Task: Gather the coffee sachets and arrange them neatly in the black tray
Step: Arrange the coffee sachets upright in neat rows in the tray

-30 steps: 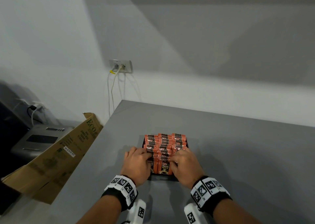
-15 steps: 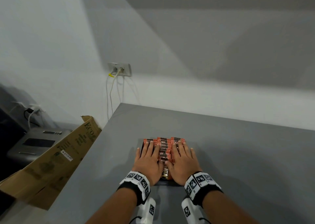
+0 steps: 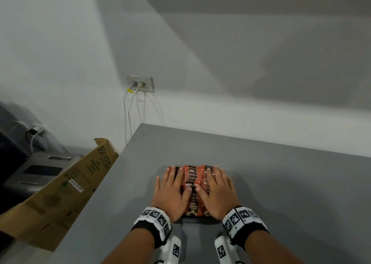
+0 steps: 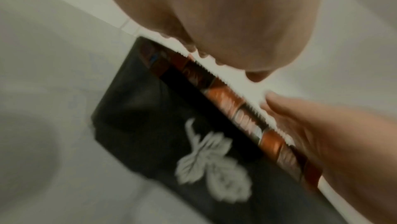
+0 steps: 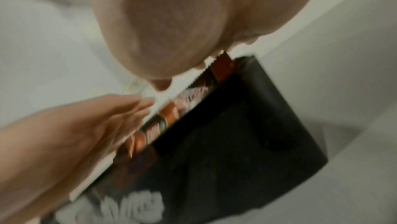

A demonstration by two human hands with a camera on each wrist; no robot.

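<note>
Orange-and-black coffee sachets (image 3: pixel 192 178) stand packed in rows inside the black tray (image 3: pixel 197 221) on the grey table. My left hand (image 3: pixel 171 189) lies flat on the left rows, fingers straight and spread. My right hand (image 3: pixel 217 189) lies flat on the right rows the same way. Both palms press down on the sachets, and only the middle row shows between them. In the left wrist view the tray's black wall (image 4: pixel 163 136) carries a white leaf print, with sachet tops (image 4: pixel 227 105) along its rim. The right wrist view shows the tray wall (image 5: pixel 236 134) and sachets (image 5: pixel 171 113), blurred.
A flattened cardboard box (image 3: pixel 60 185) leans against the table's left edge. Behind it stands a grey appliance (image 3: pixel 38 171). A wall socket (image 3: pixel 140 84) with white cables hangs above the table's far left corner. The grey table (image 3: pixel 281 183) stretches to the right and beyond the tray.
One second ago both hands had curled fingers working at the front sachets. They have since flattened and slid forward over the rows, and now press a little further apart.
</note>
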